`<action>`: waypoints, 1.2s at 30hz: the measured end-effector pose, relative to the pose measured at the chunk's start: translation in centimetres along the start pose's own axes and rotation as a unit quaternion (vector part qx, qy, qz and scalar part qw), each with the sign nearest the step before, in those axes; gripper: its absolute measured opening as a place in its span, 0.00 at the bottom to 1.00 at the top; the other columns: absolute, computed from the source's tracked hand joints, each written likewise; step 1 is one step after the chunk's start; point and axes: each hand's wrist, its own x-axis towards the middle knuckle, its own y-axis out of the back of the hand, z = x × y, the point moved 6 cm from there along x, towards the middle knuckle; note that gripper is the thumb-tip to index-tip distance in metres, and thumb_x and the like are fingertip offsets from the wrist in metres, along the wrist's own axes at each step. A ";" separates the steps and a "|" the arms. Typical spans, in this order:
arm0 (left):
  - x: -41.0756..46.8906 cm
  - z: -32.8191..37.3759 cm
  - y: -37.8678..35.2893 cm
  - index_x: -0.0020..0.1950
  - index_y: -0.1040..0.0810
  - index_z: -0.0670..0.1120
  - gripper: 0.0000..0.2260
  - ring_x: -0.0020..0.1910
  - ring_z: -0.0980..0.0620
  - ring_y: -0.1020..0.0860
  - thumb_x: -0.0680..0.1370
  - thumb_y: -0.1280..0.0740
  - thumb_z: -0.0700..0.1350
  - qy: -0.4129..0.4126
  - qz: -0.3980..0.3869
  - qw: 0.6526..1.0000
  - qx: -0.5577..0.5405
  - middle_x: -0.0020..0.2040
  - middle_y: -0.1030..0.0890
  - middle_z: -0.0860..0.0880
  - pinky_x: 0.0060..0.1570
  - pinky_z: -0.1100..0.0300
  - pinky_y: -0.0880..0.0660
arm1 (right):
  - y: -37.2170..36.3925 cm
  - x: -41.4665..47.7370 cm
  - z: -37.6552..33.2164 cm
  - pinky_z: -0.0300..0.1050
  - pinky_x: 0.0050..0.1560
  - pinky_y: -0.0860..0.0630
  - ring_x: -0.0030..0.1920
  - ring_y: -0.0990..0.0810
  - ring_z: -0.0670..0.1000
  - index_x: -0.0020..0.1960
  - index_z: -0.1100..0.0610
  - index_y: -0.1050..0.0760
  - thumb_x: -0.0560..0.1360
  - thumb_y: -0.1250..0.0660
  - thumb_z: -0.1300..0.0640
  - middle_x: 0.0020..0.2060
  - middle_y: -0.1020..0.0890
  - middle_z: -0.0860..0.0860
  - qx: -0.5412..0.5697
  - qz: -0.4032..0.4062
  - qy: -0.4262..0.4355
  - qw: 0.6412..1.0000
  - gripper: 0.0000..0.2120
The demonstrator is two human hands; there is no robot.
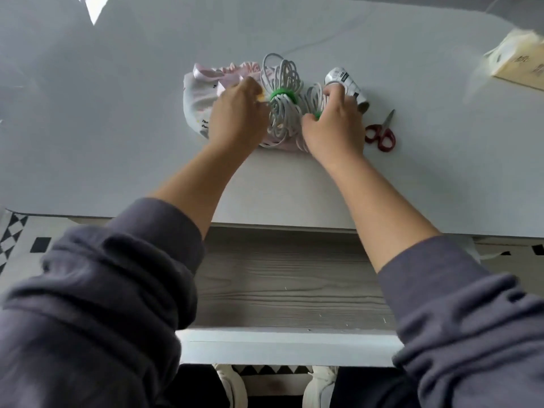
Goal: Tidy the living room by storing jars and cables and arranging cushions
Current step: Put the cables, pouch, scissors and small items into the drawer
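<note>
A coiled white cable bundle [283, 92], cinched at its middle by a green tie [281, 94], lies on the grey table [117, 113]. My left hand [238, 113] rests at its left side, over a white and pink drawstring pouch [197, 98], fingers curled by the tie. My right hand [334, 125] grips a second white cable bundle [313, 98] with a green tie [318, 114] showing between thumb and fingers. A silver labelled roll [346, 81] lies just behind the right hand.
Red-handled scissors [381, 132] lie right of my right hand. A yellow tissue pack [518, 63] sits at the table's far right. An open wood-grain drawer [288, 278] lies below the table edge, white front [288, 348] nearest me. A thin white wire [323, 36] trails away.
</note>
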 end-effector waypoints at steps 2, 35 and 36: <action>1.2 2.1 -0.7 0.59 0.24 0.44 0.15 0.55 0.41 0.22 0.77 0.42 0.48 -0.006 -0.008 0.999 0.052 0.56 0.20 0.42 0.54 0.51 0.28 | -1.2 1.1 1.3 0.54 0.53 0.26 0.58 0.26 0.63 0.67 0.56 0.36 0.74 0.39 0.53 0.61 0.27 0.60 -0.003 -0.077 -0.035 0.996 0.22; -24.3 -0.8 3.2 0.53 0.32 0.48 0.14 0.42 0.53 0.17 0.74 0.28 0.43 0.224 -0.287 0.908 -0.207 0.48 0.19 0.47 0.38 0.61 0.20 | 1.9 -23.3 7.2 0.59 0.61 0.25 0.53 0.19 0.56 0.70 0.48 0.38 0.65 0.29 0.56 0.56 0.20 0.58 0.474 -0.347 -0.242 0.773 0.36; -25.2 -1.3 2.7 0.53 0.31 0.48 0.14 0.43 0.51 0.17 0.74 0.28 0.43 0.243 -0.305 0.898 -0.203 0.48 0.19 0.46 0.39 0.58 0.19 | 1.4 -23.8 7.6 0.60 0.62 0.26 0.55 0.19 0.56 0.69 0.48 0.38 0.65 0.27 0.52 0.57 0.20 0.57 0.435 -0.361 -0.250 0.786 0.36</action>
